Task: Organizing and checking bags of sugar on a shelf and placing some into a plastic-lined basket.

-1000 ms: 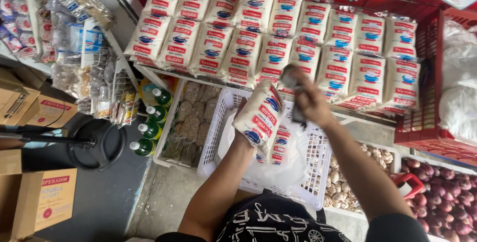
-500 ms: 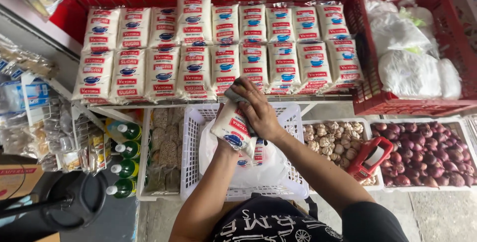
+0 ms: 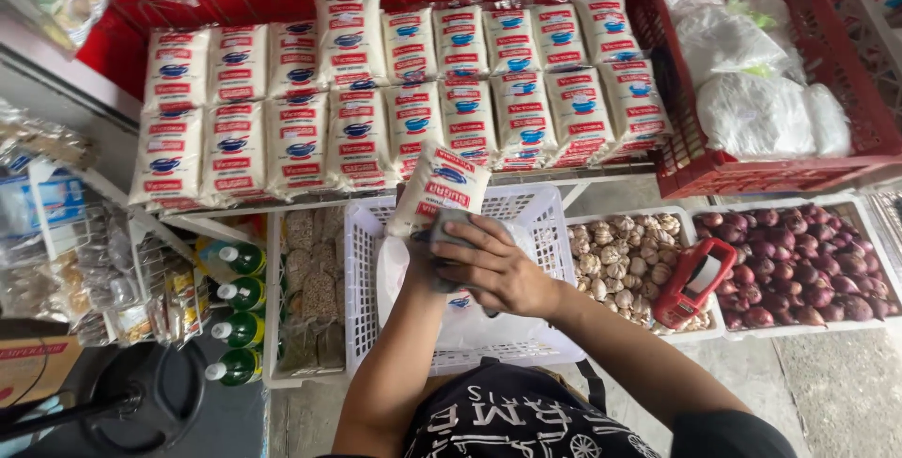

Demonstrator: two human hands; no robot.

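Left hand (image 3: 423,265) grips a white sugar bag (image 3: 440,187) from below, tilted up over the white basket (image 3: 545,223); right hand (image 3: 493,270) presses a grey cloth (image 3: 449,228) flat against it, fingers closed around both.

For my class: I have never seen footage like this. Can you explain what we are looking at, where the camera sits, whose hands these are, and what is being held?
The camera is worn on a person's head and looks straight down, so the two bare arms reaching up from the bottom edge are that person's own. There is no machine. The left hand holds a white packet with red and blue print; the right hand presses a grey cloth against it. Below the hands stands a white basket. Beyond it, rows of packets lie on a shelf. To the right are a tray of garlic, a red handheld tool, red onions and a red crate of white bags. Green bottles stand at left.
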